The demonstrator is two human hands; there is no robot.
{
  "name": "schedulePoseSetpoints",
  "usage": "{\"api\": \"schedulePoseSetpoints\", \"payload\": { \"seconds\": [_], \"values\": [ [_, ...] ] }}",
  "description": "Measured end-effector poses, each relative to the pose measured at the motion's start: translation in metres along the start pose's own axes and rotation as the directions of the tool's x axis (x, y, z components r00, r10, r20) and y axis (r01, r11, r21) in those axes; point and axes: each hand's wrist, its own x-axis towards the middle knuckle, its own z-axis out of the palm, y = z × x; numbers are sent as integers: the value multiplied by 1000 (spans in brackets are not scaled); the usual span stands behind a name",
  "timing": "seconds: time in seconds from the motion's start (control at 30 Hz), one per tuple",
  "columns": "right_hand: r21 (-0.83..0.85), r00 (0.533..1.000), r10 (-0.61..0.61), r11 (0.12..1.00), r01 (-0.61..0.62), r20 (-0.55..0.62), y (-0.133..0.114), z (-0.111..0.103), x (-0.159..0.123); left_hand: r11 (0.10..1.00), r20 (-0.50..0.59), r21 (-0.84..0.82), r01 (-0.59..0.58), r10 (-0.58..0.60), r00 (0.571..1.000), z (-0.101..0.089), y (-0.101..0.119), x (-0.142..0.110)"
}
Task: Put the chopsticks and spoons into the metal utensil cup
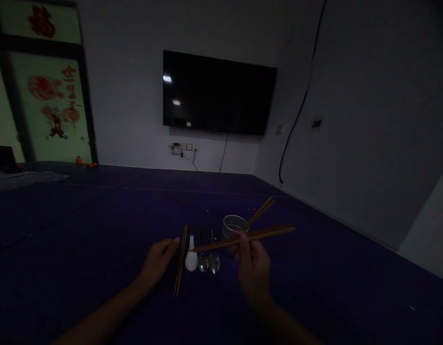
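Note:
My right hand (pixel 253 268) grips a pair of brown wooden chopsticks (pixel 268 233), held nearly level with their thin ends pointing left over the spoons. My left hand (pixel 158 261) is loosely curled with nothing visible in it, just left of another pair of chopsticks (pixel 181 263) on the dark blue surface. Right of that pair lie a white soup spoon (pixel 192 261) and two metal spoons (pixel 203 263) (pixel 214 263) in a row. Behind my right hand stands a round holder (pixel 229 225), and more chopsticks (pixel 262 211) lean out of it to the right.
The dark blue surface (pixel 117 215) stretches to the wall, under a large television (pixel 217 93). A black cable (pixel 295 122) hangs down the right wall. Clear plastic sheeting (pixel 27 178) and small orange items (pixel 92 165) lie at the far left by a glass door.

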Motion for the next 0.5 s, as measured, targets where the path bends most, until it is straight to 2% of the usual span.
{"api": "schedulePoseSetpoints", "payload": {
  "seconds": [0.07,0.17,0.37,0.5],
  "values": [
    [-116,982,-144,985,130,-126,1,-12,17,981,-53,191,-19,30,998,-6,-8,7],
    [-309,947,-268,929,205,-176,10,-26,42,932,-35,361,-16,31,999,-10,-14,11],
    [-382,943,-264,908,171,-204,24,-31,59,861,99,506,-51,0,995,-8,-10,7],
    [-390,948,-244,909,149,-206,23,-29,58,838,119,544,-40,-29,992,-7,-5,4]
  ]
}}
